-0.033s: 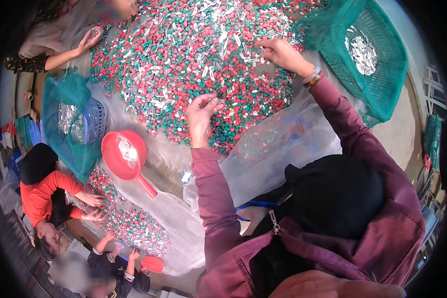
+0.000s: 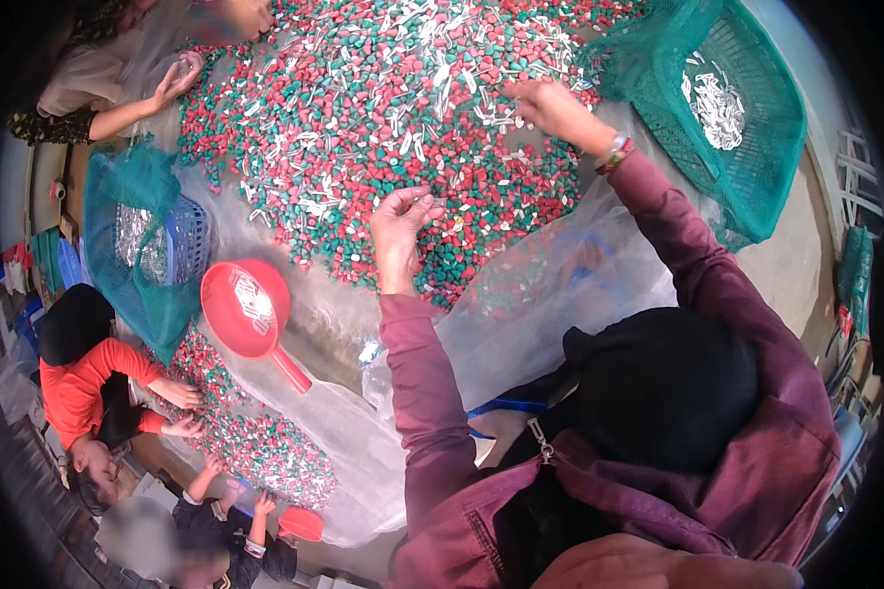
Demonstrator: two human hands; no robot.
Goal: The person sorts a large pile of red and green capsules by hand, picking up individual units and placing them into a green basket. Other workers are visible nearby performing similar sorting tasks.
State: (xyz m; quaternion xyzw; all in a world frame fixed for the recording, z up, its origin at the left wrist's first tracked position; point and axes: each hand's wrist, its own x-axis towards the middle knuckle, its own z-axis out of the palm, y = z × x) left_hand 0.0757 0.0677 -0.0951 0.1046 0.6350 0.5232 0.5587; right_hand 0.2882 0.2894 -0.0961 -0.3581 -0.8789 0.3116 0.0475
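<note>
A wide heap of small red and green pieces [image 2: 354,157], mixed with thin white slivers [image 2: 442,74], spreads over the work surface before me. My left hand [image 2: 401,228] hovers at the heap's near side, thumb and fingers curled together; what they hold, if anything, is too small to make out. Farther right and deeper over the heap, my right hand [image 2: 558,113] reaches down with bent fingers drawn together at the pieces. Its fingertips are slightly blurred, and I cannot see what is between them.
At right stands a green basket [image 2: 778,147] lined with green netting, white slivers inside. A red scoop [image 2: 228,329] with white pieces lies left, beside a netted blue basket [image 2: 189,240]. A co-worker's hand [image 2: 179,77] is far left; others sort a smaller heap [image 2: 265,447] lower left.
My right hand has shifted a little lower, and its fingers have drawn in. My left hand stays in nearly the same spot.
</note>
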